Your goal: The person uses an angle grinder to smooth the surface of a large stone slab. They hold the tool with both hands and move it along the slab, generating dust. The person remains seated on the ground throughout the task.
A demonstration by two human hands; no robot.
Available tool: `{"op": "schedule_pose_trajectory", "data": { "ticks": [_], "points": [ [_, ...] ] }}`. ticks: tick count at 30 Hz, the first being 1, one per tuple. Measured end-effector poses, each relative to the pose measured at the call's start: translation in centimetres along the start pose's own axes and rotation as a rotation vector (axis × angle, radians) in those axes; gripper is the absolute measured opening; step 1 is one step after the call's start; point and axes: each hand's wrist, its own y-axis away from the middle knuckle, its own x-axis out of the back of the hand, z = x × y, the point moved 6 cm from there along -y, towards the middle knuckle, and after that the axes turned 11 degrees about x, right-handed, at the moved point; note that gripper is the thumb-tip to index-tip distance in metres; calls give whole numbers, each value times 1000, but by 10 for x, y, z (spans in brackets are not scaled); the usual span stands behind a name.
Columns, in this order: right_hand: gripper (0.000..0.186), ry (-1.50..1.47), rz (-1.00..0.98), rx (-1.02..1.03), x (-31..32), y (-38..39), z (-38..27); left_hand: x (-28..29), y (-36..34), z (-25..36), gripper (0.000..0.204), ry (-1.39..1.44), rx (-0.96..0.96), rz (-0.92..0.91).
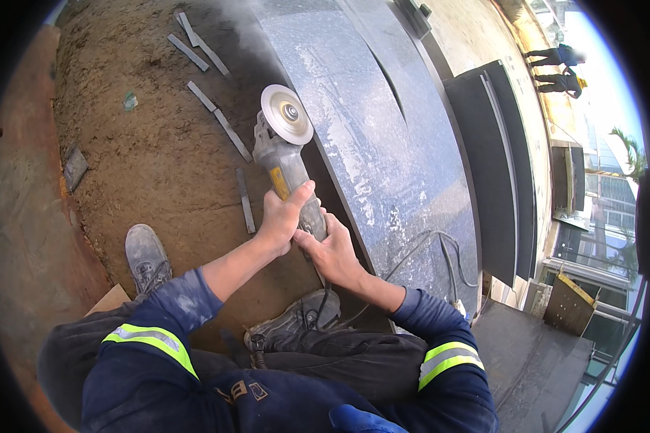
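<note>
Both my hands are wrapped round the grey body of an angle grinder (287, 167), which points away from me. My left hand (282, 218) grips it partway along, just behind a yellow label. At the rear end, my right hand (334, 252) closes round the handle. A round, pale cutting disc (287, 114) sits at the tool's far end, at the left edge of a large grey stone slab (383, 144). Whether the disc touches the slab I cannot tell. Dust drifts beyond it along the slab's far left edge.
Several narrow cut strips (230, 134) lie on the dirt ground (159, 151) to the left. A dark cable (448, 249) loops over the slab's near end. More dark slabs (487, 159) stand to the right. Two people (558, 68) are far off at upper right. My shoes flank the tool.
</note>
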Motion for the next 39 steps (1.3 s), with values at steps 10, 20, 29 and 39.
{"op": "schedule_pose_trajectory", "data": {
  "ticks": [10,20,29,39],
  "points": [
    [40,36,1,19,-2,-18,0,4,-13,12,44,-2,-17,11],
    [37,-11,17,24,-5,-33,1,3,-23,26,38,12,12,3],
    [38,-32,13,-4,-11,-43,-5,8,-31,38,44,-40,56,-2],
    [43,41,-19,-46,1,16,1,0,10,-12,40,-9,13,8]
  ]
}}
